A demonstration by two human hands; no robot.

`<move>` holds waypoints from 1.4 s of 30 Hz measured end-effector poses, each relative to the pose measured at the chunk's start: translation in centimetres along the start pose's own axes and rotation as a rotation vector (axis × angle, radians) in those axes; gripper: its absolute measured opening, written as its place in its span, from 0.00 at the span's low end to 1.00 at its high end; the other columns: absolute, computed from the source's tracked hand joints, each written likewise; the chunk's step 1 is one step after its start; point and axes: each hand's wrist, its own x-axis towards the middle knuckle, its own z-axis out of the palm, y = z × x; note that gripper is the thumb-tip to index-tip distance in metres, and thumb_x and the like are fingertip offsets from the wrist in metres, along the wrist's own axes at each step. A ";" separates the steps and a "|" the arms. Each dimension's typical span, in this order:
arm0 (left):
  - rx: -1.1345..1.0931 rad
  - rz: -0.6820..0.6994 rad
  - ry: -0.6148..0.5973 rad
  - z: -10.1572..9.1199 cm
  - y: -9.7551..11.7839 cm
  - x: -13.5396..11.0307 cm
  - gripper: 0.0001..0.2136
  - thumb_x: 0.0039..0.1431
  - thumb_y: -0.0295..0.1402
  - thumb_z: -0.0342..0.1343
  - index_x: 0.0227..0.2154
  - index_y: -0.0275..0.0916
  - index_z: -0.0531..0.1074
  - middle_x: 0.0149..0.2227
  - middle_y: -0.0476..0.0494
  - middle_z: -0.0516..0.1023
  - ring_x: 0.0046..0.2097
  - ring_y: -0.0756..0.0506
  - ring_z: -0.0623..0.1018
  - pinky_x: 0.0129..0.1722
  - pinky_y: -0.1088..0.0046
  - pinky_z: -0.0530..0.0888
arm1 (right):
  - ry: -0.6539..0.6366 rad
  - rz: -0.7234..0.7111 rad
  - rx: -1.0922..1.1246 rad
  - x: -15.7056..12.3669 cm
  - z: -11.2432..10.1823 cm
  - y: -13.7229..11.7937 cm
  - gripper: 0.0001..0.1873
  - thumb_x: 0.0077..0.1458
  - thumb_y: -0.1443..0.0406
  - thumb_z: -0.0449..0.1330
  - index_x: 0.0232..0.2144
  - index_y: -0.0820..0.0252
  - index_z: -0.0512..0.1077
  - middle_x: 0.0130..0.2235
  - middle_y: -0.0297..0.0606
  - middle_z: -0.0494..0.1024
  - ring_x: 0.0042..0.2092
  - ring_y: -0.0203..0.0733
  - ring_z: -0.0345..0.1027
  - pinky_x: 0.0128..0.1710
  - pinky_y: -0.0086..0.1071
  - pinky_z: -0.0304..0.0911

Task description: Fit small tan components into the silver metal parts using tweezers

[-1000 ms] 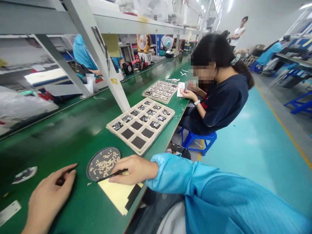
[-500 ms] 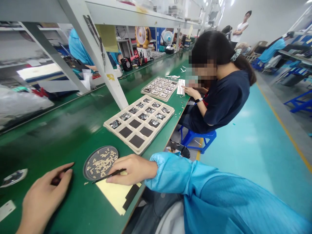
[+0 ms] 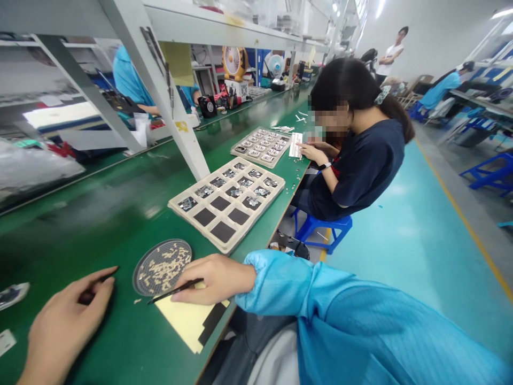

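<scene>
Black tweezers (image 3: 176, 291) are held in my right hand (image 3: 212, 278), their tips pointing left over the green table just below the round grey dish (image 3: 135, 275). Many small beige pieces are scattered in that dish. Under my right hand lies a yellow paper sheet (image 3: 180, 321) with black strips (image 3: 212, 323) at its edge. My left hand (image 3: 66, 321) rests on the table left of the dish, thumb and index finger apart, with nothing visible between them. One loose beige piece (image 3: 137, 301) lies near the tweezer tips.
Ahead stands a beige compartment tray (image 3: 226, 247) with black pads and small metal parts in several pockets. A second tray (image 3: 266, 163) lies beyond it. A co-worker (image 3: 360, 149) sits at the right table edge. A slanted white post (image 3: 192, 149) rises behind the trays.
The view has shifted slightly, so most things sit a little further left. Both hands keep nearly the same pose, and the tweezers remain in my right hand.
</scene>
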 end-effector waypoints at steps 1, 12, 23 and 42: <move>0.000 -0.021 -0.016 -0.1 0.1 -0.1 0.27 0.63 0.54 0.47 0.53 0.45 0.80 0.38 0.44 0.80 0.39 0.41 0.79 0.34 0.69 0.72 | 0.003 -0.008 0.001 0.0 0.0 0.0 0.16 0.65 0.56 0.65 0.40 0.65 0.80 0.38 0.37 0.83 0.40 0.33 0.76 0.44 0.22 0.67; -0.029 -0.049 -0.059 0.0 0.1 -0.2 0.27 0.65 0.54 0.46 0.55 0.46 0.79 0.42 0.44 0.80 0.42 0.40 0.78 0.37 0.68 0.71 | -0.044 -0.008 0.015 0.0 -0.4 -0.3 0.15 0.66 0.57 0.64 0.40 0.66 0.80 0.39 0.38 0.83 0.41 0.33 0.76 0.44 0.22 0.66; -0.012 -0.060 -0.054 0.2 0.0 -0.1 0.26 0.65 0.53 0.46 0.55 0.46 0.79 0.41 0.44 0.79 0.42 0.40 0.78 0.37 0.68 0.71 | -0.039 -0.022 0.008 -0.1 -0.6 -0.5 0.16 0.66 0.56 0.64 0.39 0.66 0.81 0.37 0.36 0.81 0.38 0.32 0.74 0.40 0.23 0.65; -0.011 -0.044 -0.041 0.1 0.2 -0.4 0.25 0.66 0.53 0.46 0.55 0.47 0.78 0.43 0.45 0.80 0.44 0.41 0.78 0.38 0.69 0.70 | -0.066 -0.003 -0.005 -0.1 -0.4 -0.4 0.14 0.66 0.56 0.65 0.40 0.63 0.78 0.40 0.38 0.83 0.42 0.35 0.76 0.45 0.24 0.66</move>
